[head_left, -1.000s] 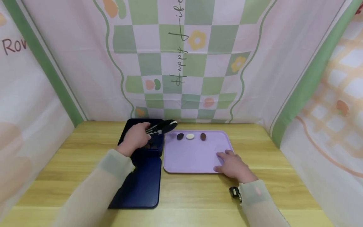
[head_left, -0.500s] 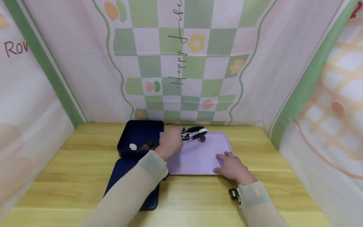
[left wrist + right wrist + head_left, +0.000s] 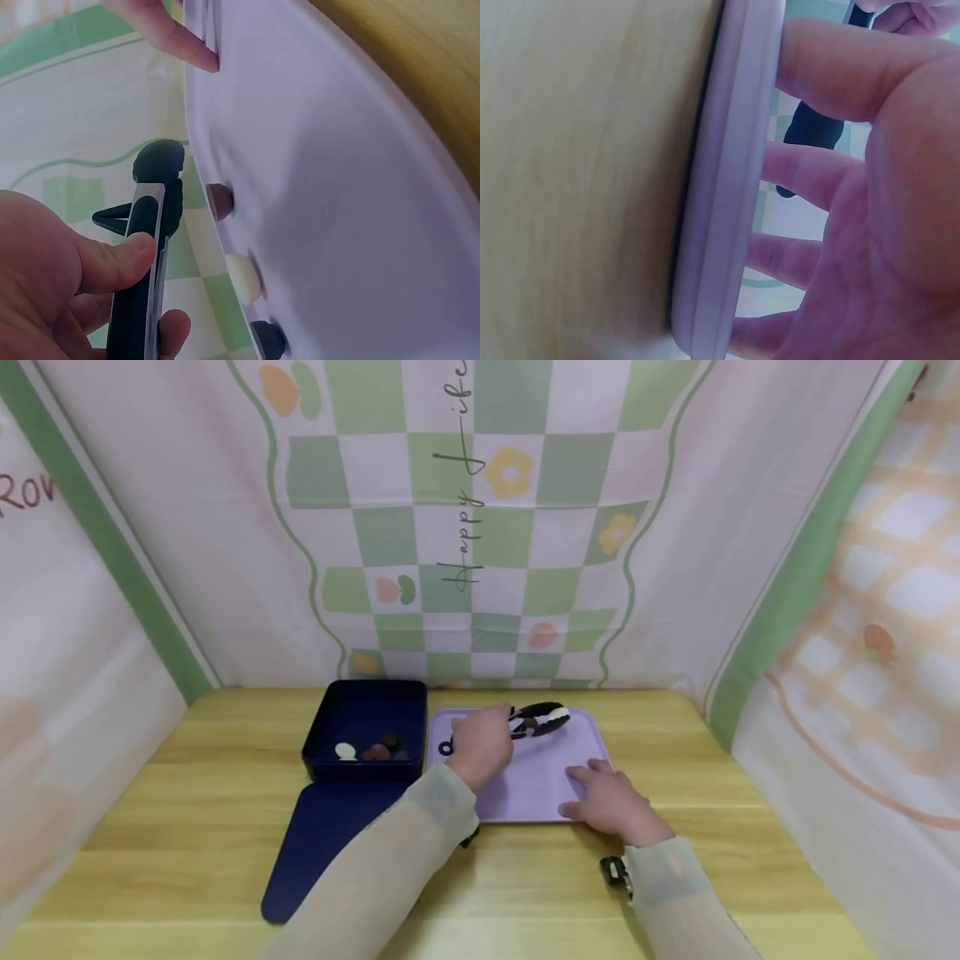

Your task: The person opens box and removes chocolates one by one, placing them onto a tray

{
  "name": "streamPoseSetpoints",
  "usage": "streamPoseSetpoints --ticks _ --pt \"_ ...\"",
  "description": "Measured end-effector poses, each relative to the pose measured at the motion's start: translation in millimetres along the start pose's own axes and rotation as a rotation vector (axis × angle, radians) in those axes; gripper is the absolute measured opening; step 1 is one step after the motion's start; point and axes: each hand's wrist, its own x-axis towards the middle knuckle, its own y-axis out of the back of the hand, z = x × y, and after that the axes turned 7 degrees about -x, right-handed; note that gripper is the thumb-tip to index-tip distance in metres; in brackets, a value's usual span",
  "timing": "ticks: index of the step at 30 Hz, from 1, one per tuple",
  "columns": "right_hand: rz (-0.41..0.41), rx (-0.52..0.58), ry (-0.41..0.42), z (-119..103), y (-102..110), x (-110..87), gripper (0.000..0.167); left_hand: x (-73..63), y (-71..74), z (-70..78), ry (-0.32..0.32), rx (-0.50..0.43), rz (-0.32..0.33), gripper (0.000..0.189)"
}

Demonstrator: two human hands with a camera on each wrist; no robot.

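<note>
My left hand [image 3: 480, 750] grips black-and-silver tongs [image 3: 135, 277] by the handles, over the back of the lilac tray [image 3: 525, 785]. In the head view the tongs' tips hang over the tray's back right part, and a pale patch shows between them; I cannot tell whether it is something pinched. Near the tray's back edge lie a brown piece [image 3: 220, 201], a white piece [image 3: 244, 277] and a black piece [image 3: 268, 339], in a row. My right hand [image 3: 611, 802] rests with spread fingers on the tray's right front part; in the right wrist view its fingertips meet the tray.
Left of the tray stands a dark blue box [image 3: 365, 770] holding white, brown and dark pieces near its front wall. A dark blue lid [image 3: 315, 843] lies in front, partly under my left sleeve. Behind the wooden table [image 3: 562, 893] hangs a checked curtain [image 3: 442, 535].
My left hand has carried the tongs from over the blue box rightward to over the tray, uncovering the box's contents. The right hand has stayed on the tray.
</note>
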Motion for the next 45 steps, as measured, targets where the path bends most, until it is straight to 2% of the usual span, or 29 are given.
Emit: streamPoseSetpoints --ticks 11,16,19,24,29,33,39,45 --pt "-0.008 -0.011 0.001 -6 2 -0.6 0.072 -1.7 3.2 -8.0 0.003 -0.016 -0.013 0.062" --pt "0.001 -0.015 0.011 -6 3 -0.9 0.072 -2.4 10.3 -13.9 -0.027 -0.018 0.006 0.059" --pt "-0.006 -0.009 0.006 -7 4 -0.7 0.072 -3.1 20.7 -21.3 -0.044 -0.022 0.013 0.058" --pt "-0.022 -0.006 -0.01 -8 4 0.5 0.072 -5.4 46.4 -37.7 -0.016 -0.032 -0.003 0.062" --pt "-0.034 0.005 -0.032 -8 4 0.4 0.073 -9.8 72.3 -59.4 0.008 -0.017 -0.013 0.066" --pt "-0.038 0.004 -0.038 -7 2 1.0 0.074 -17.5 93.8 -82.5 0.016 0.013 -0.004 0.065" --pt "-0.029 -0.011 -0.029 -4 0 1.0 0.074 -36.8 122.6 -123.1 -0.015 0.05 -0.009 0.058" --pt "-0.04 -0.001 -0.032 -3 0 1.0 0.074 -58.8 138.6 -162.7 0.0 0.03 -0.05 0.057"
